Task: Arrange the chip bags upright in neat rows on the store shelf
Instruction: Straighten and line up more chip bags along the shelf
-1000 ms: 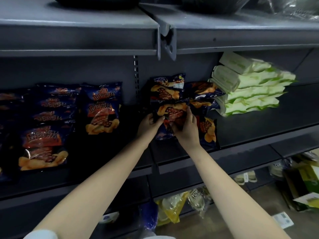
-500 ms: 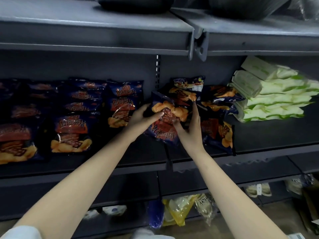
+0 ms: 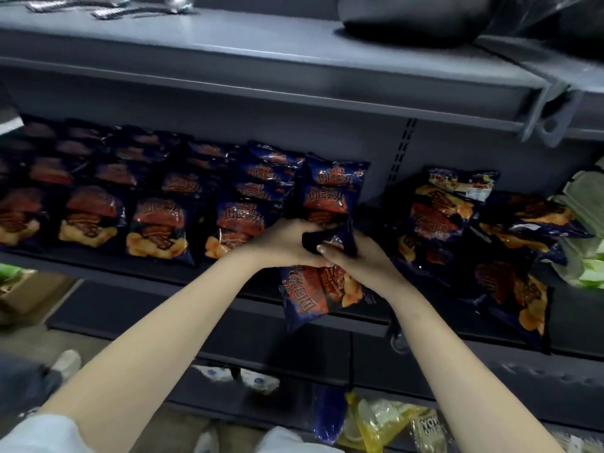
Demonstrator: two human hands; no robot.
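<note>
Both hands hold one chip bag (image 3: 322, 289) in front of the shelf (image 3: 98, 260). The left hand (image 3: 284, 240) has its fingers (image 3: 305, 227) curled tight over the top end of the bag. The right hand (image 3: 358, 261) grips the same end from the other side, with its fingers bent round the dark foil. The bag hangs down from the hands, past the front edge of the shelf. Its writing is upside down. It is just in front of the last bag at the right end of the rows.

On the left part of the shelf, the rows of chip bags (image 3: 157, 223) stand up, one bag behind the other. On the right part, a heap of chip bags (image 3: 441, 220) lies in a mess, some flat and some leaning. Green and white packs (image 3: 586, 204) sit at the far right. Yellow bags (image 3: 376, 420) lie on a lower shelf.
</note>
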